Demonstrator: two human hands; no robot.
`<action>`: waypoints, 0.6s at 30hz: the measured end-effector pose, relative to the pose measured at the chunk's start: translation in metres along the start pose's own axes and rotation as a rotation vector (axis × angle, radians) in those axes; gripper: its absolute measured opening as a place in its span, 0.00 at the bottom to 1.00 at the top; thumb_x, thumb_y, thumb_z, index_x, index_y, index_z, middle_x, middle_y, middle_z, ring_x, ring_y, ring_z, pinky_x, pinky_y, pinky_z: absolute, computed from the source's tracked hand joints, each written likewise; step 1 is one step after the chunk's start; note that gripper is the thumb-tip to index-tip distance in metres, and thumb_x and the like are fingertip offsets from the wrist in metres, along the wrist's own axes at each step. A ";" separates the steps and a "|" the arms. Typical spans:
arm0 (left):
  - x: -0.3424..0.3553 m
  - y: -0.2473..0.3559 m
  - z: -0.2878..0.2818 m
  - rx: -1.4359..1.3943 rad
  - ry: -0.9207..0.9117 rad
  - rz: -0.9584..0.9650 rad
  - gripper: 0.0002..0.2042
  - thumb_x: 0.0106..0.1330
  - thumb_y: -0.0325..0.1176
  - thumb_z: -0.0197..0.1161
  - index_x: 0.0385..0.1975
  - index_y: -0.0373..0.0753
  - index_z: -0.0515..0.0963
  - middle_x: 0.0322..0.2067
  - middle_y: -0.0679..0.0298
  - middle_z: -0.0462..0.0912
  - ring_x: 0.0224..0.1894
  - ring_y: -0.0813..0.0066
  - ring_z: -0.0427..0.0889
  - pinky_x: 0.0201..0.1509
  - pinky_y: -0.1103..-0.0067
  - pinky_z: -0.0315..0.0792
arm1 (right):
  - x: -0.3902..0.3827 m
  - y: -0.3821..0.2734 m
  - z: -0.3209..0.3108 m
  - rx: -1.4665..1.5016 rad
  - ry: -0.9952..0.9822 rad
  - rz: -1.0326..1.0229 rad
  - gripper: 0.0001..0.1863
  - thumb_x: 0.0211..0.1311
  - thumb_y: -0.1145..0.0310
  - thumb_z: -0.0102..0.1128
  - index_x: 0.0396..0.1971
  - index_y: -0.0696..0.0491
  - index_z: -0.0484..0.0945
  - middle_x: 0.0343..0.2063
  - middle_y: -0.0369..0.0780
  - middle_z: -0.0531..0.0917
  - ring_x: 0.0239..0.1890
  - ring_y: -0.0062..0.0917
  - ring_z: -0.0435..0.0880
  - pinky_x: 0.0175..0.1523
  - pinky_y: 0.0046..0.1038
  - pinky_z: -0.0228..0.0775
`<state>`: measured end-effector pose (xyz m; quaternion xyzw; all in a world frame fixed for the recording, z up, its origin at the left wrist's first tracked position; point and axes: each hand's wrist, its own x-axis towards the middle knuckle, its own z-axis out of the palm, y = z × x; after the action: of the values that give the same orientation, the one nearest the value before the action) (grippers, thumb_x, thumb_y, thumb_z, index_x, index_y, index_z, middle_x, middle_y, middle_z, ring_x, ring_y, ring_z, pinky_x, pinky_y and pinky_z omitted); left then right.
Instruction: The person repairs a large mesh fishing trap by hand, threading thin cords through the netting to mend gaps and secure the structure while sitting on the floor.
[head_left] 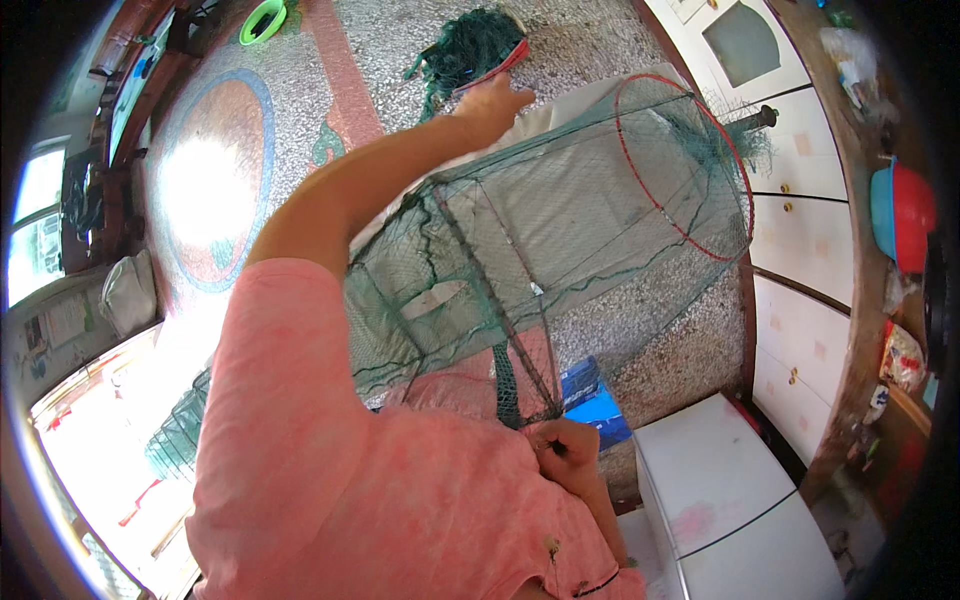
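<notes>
- Head view: green mesh, dark-framed net (515, 250) between the hands, long axis running rightward and away
- Right hand (568, 455) closed on its near corner
- Left hand (490, 108) nearer the dark-green, red-edged netting bundle (468, 55); can't tell grip

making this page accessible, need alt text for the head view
The person's right hand grips a long green mesh net with a red hoop; the left hand is outstretched near bunched dark green netting on the speckled floor.
</notes>
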<state>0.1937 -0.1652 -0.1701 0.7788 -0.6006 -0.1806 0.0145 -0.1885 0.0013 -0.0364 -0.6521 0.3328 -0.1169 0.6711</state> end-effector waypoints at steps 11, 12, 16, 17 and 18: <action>-0.194 0.020 -0.207 -1.734 -0.078 -0.093 0.05 0.63 0.30 0.58 0.34 0.38 0.71 0.28 0.64 0.73 0.22 0.82 0.68 0.21 0.88 0.65 | 0.060 -0.032 -0.012 -0.301 -0.163 -0.457 0.11 0.48 0.70 0.66 0.15 0.55 0.72 0.12 0.40 0.71 0.12 0.24 0.66 0.17 0.26 0.56; -0.227 0.026 -0.210 -1.851 -0.046 -0.095 0.06 0.64 0.31 0.57 0.36 0.38 0.71 0.28 0.65 0.71 0.21 0.84 0.66 0.20 0.89 0.62 | 0.064 -0.030 -0.013 -0.274 -0.175 -0.450 0.12 0.49 0.70 0.65 0.15 0.55 0.72 0.12 0.40 0.71 0.11 0.24 0.66 0.17 0.26 0.56; -0.340 0.049 -0.183 -2.156 0.131 -0.087 0.08 0.67 0.34 0.52 0.39 0.37 0.69 0.30 0.65 0.66 0.21 0.86 0.60 0.19 0.90 0.58 | 0.091 -0.030 -0.015 -0.288 -0.227 -0.506 0.16 0.53 0.68 0.64 0.13 0.56 0.70 0.08 0.35 0.69 0.12 0.14 0.65 0.17 0.22 0.55; -0.360 0.059 -0.170 -2.215 0.177 -0.086 0.09 0.68 0.35 0.50 0.39 0.36 0.69 0.30 0.66 0.65 0.21 0.86 0.60 0.19 0.90 0.58 | 0.096 -0.036 -0.014 -0.299 -0.245 -0.476 0.16 0.53 0.67 0.64 0.13 0.56 0.70 0.08 0.34 0.69 0.12 0.13 0.65 0.17 0.22 0.55; -0.381 0.072 -0.155 -2.279 0.223 -0.089 0.09 0.68 0.35 0.49 0.39 0.36 0.69 0.30 0.66 0.65 0.21 0.86 0.60 0.19 0.90 0.58 | 0.099 -0.046 -0.011 -0.312 -0.265 -0.440 0.16 0.54 0.67 0.64 0.13 0.56 0.70 0.08 0.33 0.70 0.13 0.12 0.65 0.17 0.21 0.55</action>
<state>0.0916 0.1434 0.0924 0.3451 -0.0551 -0.5500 0.7585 -0.1082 -0.0720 -0.0207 -0.8134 0.1068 -0.1207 0.5590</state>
